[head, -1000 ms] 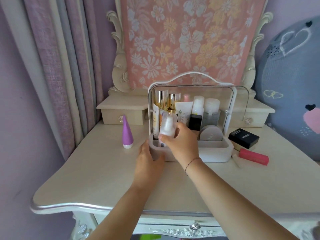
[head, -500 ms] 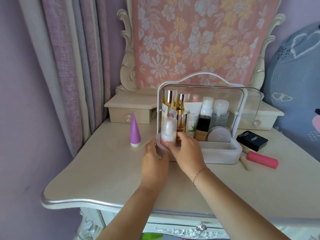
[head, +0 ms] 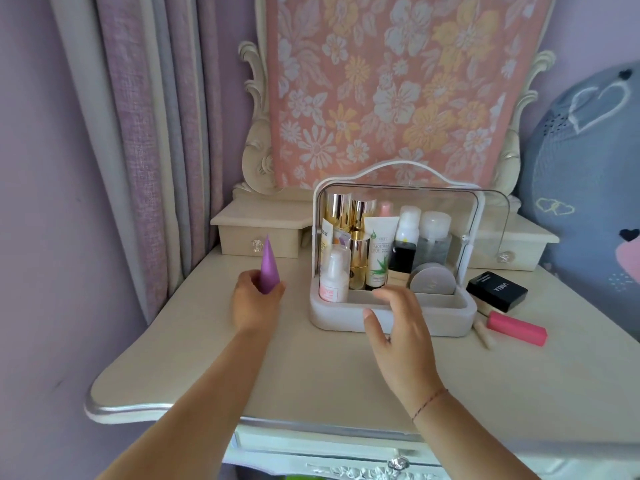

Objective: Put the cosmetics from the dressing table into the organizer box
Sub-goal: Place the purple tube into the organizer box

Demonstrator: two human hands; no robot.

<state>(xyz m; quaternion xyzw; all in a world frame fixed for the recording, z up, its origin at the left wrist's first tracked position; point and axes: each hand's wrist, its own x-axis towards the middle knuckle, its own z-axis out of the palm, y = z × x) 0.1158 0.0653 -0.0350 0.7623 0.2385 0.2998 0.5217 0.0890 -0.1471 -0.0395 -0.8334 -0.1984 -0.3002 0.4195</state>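
Observation:
The organizer box (head: 346,315), grey-based with a clear raised lid and white handle, stands mid-table and holds several bottles and tubes. A small white pump bottle (head: 333,275) stands in its front left corner. My left hand (head: 254,299) is shut on a purple cone-shaped tube (head: 268,268) left of the box. My right hand (head: 398,327) hovers open in front of the box, holding nothing. Right of the box lie a black compact (head: 497,291), a pink stick (head: 517,329) and a thin beige stick (head: 483,336).
The cream dressing table (head: 311,368) has small drawers (head: 258,242) at the back on both sides and a mirror covered by floral cloth (head: 391,88). Curtains (head: 138,133) hang at left, and a blue cushion (head: 588,202) is at right.
My right hand let go of the white pump bottle in the box's front left corner and drew back. My left hand left the box and closed around the purple tube.

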